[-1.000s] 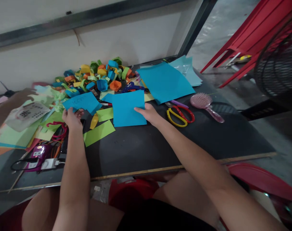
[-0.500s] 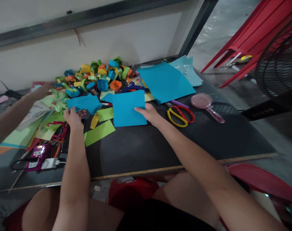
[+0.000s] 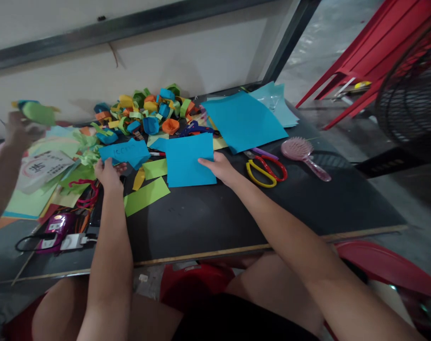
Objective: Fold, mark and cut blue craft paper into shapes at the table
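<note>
My left hand (image 3: 109, 173) pinches the near edge of a blue paper piece (image 3: 125, 152) that has handwriting on it. My right hand (image 3: 220, 168) grips the right edge of a stack of blue paper squares (image 3: 189, 163), thumb on top. Between the hands lie a light green paper piece (image 3: 154, 169), a longer green paper strip (image 3: 147, 196) and a small yellow paper piece (image 3: 139, 179). Right of my right hand are scissors (image 3: 267, 170) with yellow and red handles.
Folded paper pieces (image 3: 144, 111) are heaped by the wall. Large blue sheets (image 3: 245, 121), a pink hairbrush (image 3: 303, 154) and a fan (image 3: 414, 94) are to the right. At left, another person's hand (image 3: 21, 130) holds a green and blue paper object (image 3: 38, 112). A purple device (image 3: 58, 228) sits near the front edge.
The other person's hand has moved left and up from the heap, lifting a green and blue paper object. The blue paper in my left hand tilts slightly; my right hand stays still.
</note>
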Demonstrator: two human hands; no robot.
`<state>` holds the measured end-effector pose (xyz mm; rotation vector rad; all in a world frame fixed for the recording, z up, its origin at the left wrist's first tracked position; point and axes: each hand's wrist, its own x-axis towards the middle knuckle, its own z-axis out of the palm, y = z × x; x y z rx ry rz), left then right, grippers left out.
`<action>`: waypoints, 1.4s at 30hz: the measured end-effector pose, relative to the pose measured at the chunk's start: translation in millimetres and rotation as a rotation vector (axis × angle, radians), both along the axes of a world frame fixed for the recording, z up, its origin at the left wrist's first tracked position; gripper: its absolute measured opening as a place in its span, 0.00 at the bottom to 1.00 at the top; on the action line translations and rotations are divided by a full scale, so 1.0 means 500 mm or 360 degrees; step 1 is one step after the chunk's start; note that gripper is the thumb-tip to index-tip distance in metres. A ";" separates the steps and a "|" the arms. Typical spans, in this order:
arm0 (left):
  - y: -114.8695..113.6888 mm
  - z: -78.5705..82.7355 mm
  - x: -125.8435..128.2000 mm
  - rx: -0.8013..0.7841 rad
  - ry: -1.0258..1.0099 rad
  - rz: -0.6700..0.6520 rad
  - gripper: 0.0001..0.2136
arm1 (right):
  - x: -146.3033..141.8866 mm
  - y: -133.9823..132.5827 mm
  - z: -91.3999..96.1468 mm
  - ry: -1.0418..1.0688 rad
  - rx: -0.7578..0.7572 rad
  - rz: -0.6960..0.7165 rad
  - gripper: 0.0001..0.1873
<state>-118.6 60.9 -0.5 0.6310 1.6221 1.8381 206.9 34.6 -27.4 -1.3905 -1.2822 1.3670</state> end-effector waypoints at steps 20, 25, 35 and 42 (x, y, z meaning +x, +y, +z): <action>0.001 -0.008 -0.007 0.0025 0.0050 -0.0011 0.05 | 0.005 0.007 -0.016 0.0057 0.0055 0.0023 0.20; -0.001 -0.008 -0.006 0.0006 0.0097 -0.0021 0.07 | 0.001 0.000 0.002 0.0001 -0.0002 0.0001 0.20; -0.005 -0.004 0.002 -0.0060 0.0120 0.0013 0.10 | 0.001 -0.001 0.000 -0.0016 -0.0022 0.0033 0.21; -0.011 0.002 0.010 0.0070 0.0220 0.0001 0.13 | -0.001 -0.009 0.009 0.0039 -0.0058 0.0042 0.25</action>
